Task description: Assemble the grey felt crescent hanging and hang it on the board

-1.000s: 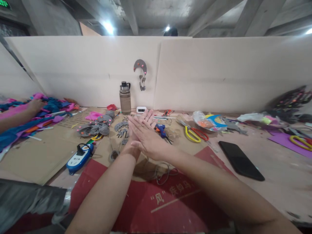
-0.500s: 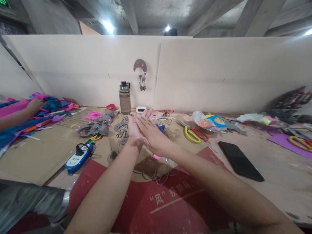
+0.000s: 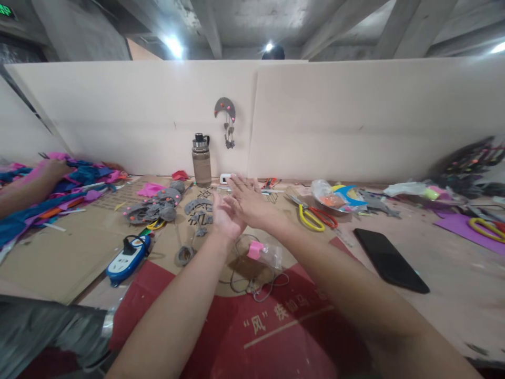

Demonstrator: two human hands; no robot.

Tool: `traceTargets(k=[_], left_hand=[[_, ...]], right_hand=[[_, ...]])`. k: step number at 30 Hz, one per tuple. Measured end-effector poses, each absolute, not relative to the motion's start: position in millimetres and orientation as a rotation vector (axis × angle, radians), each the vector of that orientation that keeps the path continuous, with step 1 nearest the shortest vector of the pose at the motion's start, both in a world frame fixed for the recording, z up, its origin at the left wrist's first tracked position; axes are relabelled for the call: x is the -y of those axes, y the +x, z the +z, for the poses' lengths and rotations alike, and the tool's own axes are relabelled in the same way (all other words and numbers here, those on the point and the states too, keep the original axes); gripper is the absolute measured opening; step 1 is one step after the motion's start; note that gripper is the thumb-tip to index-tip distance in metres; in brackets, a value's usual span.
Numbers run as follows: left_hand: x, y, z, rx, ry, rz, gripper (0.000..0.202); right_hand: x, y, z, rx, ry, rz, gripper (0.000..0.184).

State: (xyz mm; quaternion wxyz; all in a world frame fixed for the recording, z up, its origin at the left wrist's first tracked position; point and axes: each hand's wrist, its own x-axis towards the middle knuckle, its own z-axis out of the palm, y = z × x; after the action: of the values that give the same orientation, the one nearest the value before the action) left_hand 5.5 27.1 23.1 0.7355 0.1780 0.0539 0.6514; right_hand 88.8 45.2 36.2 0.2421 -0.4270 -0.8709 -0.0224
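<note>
In front and to the right of the bottle [image 3: 201, 164], left hand [image 3: 228, 218] and right hand [image 3: 251, 204] overlap, fingers extended; anything between the 2 palms, cannot tell. Pink piece [image 3: 255, 250] lies farther in front of bottle, apart from fingers.

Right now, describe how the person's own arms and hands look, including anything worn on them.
The bare left forearm and bare right forearm show no sleeve, watch or bracelet. The left hand and right hand are ungloved; the blur leaves rings unclear.
</note>
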Motion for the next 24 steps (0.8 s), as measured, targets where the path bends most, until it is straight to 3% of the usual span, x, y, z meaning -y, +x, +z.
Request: traceTargets(k=[4, 8, 14, 19, 24], left_hand=[[-31, 2, 15, -0.131, 0.274, 1.43, 0.069], [-31, 1, 15, -0.126, 0.312, 1.406, 0.071], [-25, 6, 17, -0.17, 0.373, 1.371, 0.074], [-23, 13, 20, -0.199, 0.405, 1.342, 0.065], [-23, 24, 18, -0.33, 0.627, 1.443, 0.068]], right_hand=[[-38, 112, 41, 2.144, -1.034, 0.25, 0.072], [-32, 125, 37, 1.866, -0.993, 0.346, 0.067], [-36, 120, 36, 1.894, -1.028, 0.158, 0.066], [-46, 94, 40, 2.089, -1.142, -0.097, 0.07], [-32, 84, 27, 2.34, -1.033, -0.118, 0.067]])
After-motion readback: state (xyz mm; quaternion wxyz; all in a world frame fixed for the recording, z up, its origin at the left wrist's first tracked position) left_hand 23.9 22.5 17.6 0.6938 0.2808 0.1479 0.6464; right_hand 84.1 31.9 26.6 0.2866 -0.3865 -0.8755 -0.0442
